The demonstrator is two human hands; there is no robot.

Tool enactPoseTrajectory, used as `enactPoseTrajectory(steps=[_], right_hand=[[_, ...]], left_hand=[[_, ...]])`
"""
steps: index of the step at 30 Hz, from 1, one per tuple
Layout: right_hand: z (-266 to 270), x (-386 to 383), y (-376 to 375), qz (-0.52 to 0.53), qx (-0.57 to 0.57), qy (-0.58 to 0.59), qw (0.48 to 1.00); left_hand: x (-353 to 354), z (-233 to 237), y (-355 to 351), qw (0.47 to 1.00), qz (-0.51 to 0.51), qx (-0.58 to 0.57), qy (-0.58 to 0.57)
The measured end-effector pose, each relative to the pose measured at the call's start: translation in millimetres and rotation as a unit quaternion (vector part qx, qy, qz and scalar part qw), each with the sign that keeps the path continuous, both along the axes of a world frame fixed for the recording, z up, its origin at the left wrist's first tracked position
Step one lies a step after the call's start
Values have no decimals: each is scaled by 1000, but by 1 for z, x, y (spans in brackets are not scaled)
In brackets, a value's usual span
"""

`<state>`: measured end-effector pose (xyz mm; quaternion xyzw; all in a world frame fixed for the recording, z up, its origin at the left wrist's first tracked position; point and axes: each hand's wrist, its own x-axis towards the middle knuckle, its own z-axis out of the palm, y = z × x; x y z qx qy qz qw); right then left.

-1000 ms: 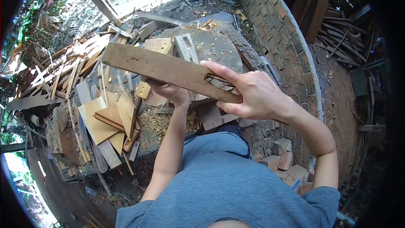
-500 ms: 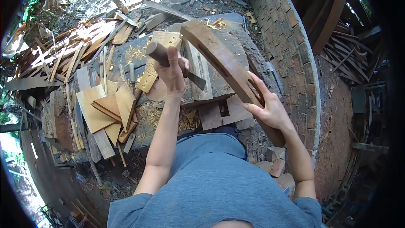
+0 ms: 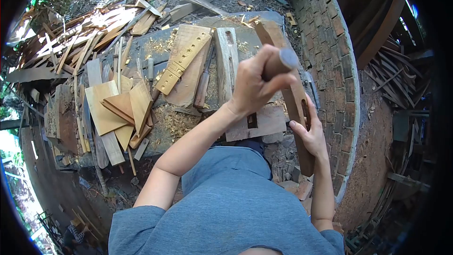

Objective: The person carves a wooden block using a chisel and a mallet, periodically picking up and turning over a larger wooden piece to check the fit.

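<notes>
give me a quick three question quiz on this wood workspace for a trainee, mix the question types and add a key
1. True or false: the left hand grips a round-ended handle while the right hand holds a slotted wooden beam.
2. Multiple choice: which hand is nearer the brick wall?
a) the left hand
b) the right hand
3. Fill in the blank: the yellow strip has a row of round ____ along it.

Key: 1. true; 2. b; 3. holes
</notes>
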<state>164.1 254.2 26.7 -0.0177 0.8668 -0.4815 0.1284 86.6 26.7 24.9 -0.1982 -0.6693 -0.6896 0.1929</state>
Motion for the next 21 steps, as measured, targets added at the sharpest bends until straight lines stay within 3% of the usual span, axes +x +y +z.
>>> enactPoseTrajectory(steps=[3,7,16,21], right_hand=[[-5,1,7,-5,-12,-12,1000],[-11,6,15,-13,-16,-20,1000],[-6,16,20,-46,14,-42,998],[-13,17,22,-30,35,9,999]], left_hand=[[13,-20,23,994,9,-97,46],[21,-32,39,980,51,-135,134],[16,-36,48,980,46,-160,112],[10,-41,45,980,59,-161,100]])
